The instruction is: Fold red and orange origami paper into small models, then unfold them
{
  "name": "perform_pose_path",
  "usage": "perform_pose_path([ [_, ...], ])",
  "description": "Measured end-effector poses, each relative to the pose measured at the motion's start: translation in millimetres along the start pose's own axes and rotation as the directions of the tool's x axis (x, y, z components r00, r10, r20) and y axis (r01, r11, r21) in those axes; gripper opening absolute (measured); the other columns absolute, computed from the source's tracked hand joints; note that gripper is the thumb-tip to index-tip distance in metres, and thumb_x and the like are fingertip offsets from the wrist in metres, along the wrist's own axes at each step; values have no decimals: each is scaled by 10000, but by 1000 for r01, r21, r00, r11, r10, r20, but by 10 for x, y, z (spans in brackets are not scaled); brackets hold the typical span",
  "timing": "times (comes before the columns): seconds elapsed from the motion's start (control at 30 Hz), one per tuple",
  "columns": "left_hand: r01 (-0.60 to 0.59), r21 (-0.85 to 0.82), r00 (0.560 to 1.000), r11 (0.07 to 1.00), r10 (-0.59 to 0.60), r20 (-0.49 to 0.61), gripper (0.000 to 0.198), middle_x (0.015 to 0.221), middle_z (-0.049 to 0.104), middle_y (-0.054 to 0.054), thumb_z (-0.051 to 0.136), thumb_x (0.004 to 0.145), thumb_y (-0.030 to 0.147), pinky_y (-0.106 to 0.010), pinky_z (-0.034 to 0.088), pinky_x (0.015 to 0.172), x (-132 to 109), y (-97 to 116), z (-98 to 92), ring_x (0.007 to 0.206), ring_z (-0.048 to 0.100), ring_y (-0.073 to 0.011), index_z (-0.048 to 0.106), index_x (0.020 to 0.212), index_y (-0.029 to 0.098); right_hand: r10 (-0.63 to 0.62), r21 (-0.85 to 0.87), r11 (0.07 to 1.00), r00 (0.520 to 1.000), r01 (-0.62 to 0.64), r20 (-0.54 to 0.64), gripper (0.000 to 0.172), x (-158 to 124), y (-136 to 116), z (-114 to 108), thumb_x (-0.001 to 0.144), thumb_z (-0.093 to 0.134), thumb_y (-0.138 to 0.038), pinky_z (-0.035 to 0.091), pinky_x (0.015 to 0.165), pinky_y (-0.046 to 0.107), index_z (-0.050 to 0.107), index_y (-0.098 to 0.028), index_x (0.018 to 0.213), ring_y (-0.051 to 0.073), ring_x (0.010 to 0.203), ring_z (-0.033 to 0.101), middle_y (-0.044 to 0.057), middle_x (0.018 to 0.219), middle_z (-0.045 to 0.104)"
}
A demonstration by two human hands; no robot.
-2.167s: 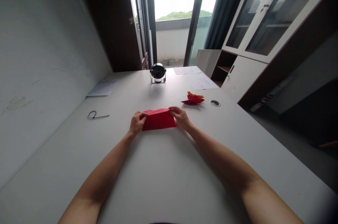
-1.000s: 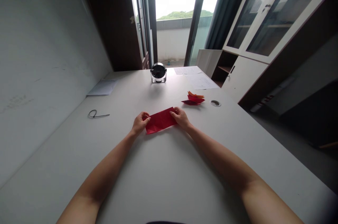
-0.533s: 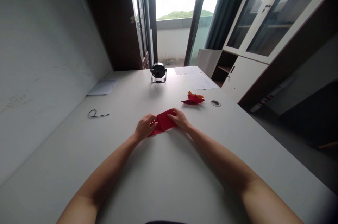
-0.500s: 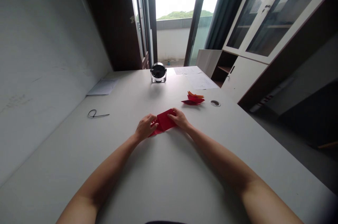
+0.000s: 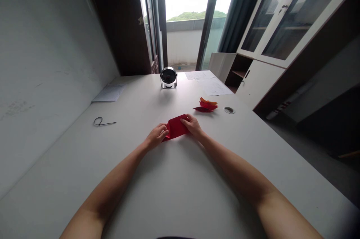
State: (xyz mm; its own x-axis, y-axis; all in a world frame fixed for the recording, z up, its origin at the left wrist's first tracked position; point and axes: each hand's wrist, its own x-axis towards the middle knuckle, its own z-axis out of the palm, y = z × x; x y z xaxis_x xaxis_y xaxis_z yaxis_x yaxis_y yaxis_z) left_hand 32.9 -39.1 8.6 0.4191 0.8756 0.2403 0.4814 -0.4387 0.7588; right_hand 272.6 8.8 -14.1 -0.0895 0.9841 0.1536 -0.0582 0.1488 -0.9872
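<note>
A piece of folded red paper [image 5: 177,126] is held between my two hands, low over the middle of the white table. My left hand [image 5: 158,134] closes on its left end, where a flap bends up by the fingers. At the right end my right hand [image 5: 192,124] pinches the paper, thumb on the near face and fingers behind. Part of the paper is hidden by both hands. Beyond my right hand lies a small stack of folded red and orange papers [image 5: 206,105].
A round black and silver device on a stand [image 5: 168,77] is at the table's far side. To the left are a looped black cable tie [image 5: 104,121] and white sheets [image 5: 109,92]. More sheets [image 5: 215,86] lie back right, near a round cable hole [image 5: 229,110].
The left end of the red paper has been bent up and inward by my left hand. The paper's right part is tilted slightly higher, with my right hand still on it.
</note>
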Motion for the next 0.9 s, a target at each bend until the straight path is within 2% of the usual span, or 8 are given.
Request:
perform_pose_path([
  [0.07, 71, -68, 997, 995, -72, -14, 220, 935, 644, -42, 627, 862, 402, -295, 482, 745, -7, -32, 21, 814, 596, -174, 578, 825, 191, 17, 42, 999, 1000, -17, 6, 326, -4, -3, 11, 750, 699, -495, 509, 610, 274, 589, -219, 885, 180, 702, 634, 9, 807, 702],
  [0.13, 126, -196, 992, 972, -127, 7, 245, 791, 604, 2, 697, 808, 382, -256, 449, 645, -11, -60, 40, 688, 560, -137, 551, 848, 188, 26, 78, 997, 999, -27, 21, 327, -11, -10, 21, 745, 710, -494, 508, 604, 276, 589, -219, 876, 179, 689, 630, 8, 794, 697],
  [0.27, 188, -459, 982, 868, -179, 64, 297, 784, 592, 12, 715, 798, 390, -225, 417, 589, -5, -64, 45, 629, 553, -106, 529, 903, 183, 23, 122, 992, 1000, -25, 18, 328, -21, -32, 30, 744, 728, -485, 509, 606, 277, 588, -214, 864, 173, 677, 619, 8, 786, 685],
  [0.37, 181, -558, 983, 810, -164, 82, 298, 815, 590, -2, 725, 796, 374, -225, 426, 630, 4, -37, 26, 685, 559, -110, 544, 925, 176, 20, 153, 988, 1000, -17, -14, 336, -22, -49, 23, 742, 743, -479, 511, 617, 275, 591, -210, 876, 172, 694, 623, 11, 806, 683],
  [0.5, 118, -578, 992, 808, -75, 97, 276, 807, 551, 4, 725, 808, 322, -226, 419, 689, 2, -4, 25, 756, 533, -117, 602, 1006, 173, 46, 200, 979, 999, -40, -24, 350, -24, -63, 19, 734, 760, -479, 511, 610, 274, 592, -211, 884, 172, 683, 629, 7, 788, 679],
  [0.67, 113, -555, 993, 824, -69, 99, 255, 788, 564, -2, 686, 826, 283, -239, 421, 681, -7, 16, 41, 749, 535, -135, 647, 1056, 180, 88, 215, 973, 996, -88, 14, 388, -40, -78, 44, 715, 777, -499, 535, 624, 293, 593, -212, 902, 188, 690, 651, 20, 800, 699],
  [0.9, 117, -567, 993, 815, -84, 84, 273, 1019, 687, -67, 609, 777, 166, -296, 496, 801, 5, 18, 62, 915, 629, -201, 674, 1042, 164, 96, 277, 956, 995, -97, 18, 417, -32, -74, 49, 721, 780, -472, 538, 609, 286, 604, -230, 1011, 180, 699, 654, 24, 864, 708],
])
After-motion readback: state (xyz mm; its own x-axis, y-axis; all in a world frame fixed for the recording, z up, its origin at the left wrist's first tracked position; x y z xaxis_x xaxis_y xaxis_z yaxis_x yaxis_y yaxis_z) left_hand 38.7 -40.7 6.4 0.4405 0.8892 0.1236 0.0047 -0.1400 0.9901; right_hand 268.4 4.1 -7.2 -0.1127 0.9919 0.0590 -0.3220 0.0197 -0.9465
